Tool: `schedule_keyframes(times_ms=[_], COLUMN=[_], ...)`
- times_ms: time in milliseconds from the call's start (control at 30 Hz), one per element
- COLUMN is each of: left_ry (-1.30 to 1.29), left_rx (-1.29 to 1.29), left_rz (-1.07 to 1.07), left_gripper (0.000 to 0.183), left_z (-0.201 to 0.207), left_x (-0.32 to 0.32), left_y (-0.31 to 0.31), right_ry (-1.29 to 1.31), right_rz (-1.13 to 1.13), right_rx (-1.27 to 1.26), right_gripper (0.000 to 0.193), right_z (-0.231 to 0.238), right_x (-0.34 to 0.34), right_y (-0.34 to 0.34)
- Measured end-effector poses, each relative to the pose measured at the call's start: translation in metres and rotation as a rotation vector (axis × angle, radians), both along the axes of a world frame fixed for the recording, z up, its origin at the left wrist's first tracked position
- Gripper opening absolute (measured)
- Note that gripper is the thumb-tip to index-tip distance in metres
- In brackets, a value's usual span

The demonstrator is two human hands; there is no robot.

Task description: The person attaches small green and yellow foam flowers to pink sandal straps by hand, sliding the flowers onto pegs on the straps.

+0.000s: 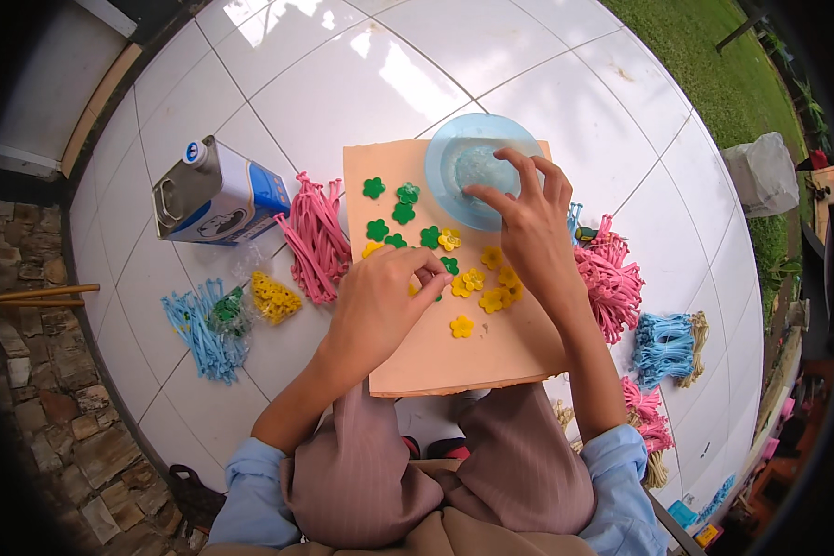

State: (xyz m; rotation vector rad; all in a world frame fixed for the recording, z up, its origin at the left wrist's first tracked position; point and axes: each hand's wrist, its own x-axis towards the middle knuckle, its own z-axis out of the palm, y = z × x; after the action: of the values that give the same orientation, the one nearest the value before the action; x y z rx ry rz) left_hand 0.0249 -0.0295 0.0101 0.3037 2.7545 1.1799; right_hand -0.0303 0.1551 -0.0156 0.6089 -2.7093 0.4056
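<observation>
The left hand partly hides yellow flowers; whether it pinches one is unclear. What the dish holds is indistinct.

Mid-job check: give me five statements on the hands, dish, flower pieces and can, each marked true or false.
1. The right hand has fingers over the pale-blue dish; the left hand is over the peach sheet. True.
2. The dish lies at the sheet's near edge. False: it overlaps the far edge.
3. Green flower pieces lie on the sheet. True.
4. All yellow flower pieces lie left of the green ones. False: most lie right of them.
5. A metal can stands left of the sheet. True.
</observation>
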Motion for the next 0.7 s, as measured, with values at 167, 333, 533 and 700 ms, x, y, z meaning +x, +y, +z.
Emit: schedule_keyframes(times_ms=[167, 333, 533, 700], left_ry=[0.034, 0.176, 0.232, -0.28], left_rx=[-0.01, -0.078, -0.107, 0.219], left_rz=[-0.04, -0.114, -0.14, 0.006], left_gripper=[0.013, 0.017, 0.015, 0.011], left_z=[-0.003, -0.014, -0.014, 0.002], left_x=[-0.006, -0.007, -0.009, -0.018], left_y=[0.006, 0.02, 0.023, 0.019], right_ry=[-0.001, -0.048, -0.069, 0.044], right_rz=[-0.07, -0.094, -0.079, -0.037], right_rx=[-0.087, -0.175, -0.208, -0.163], right_gripper=[0.03, 0.034, 0.036, 0.039], right_z=[0.015, 0.027, 0.025, 0.018], right_x=[0.014, 0.05, 0.079, 0.088], right_y=[0.003, 0.012, 0.015, 0.012])
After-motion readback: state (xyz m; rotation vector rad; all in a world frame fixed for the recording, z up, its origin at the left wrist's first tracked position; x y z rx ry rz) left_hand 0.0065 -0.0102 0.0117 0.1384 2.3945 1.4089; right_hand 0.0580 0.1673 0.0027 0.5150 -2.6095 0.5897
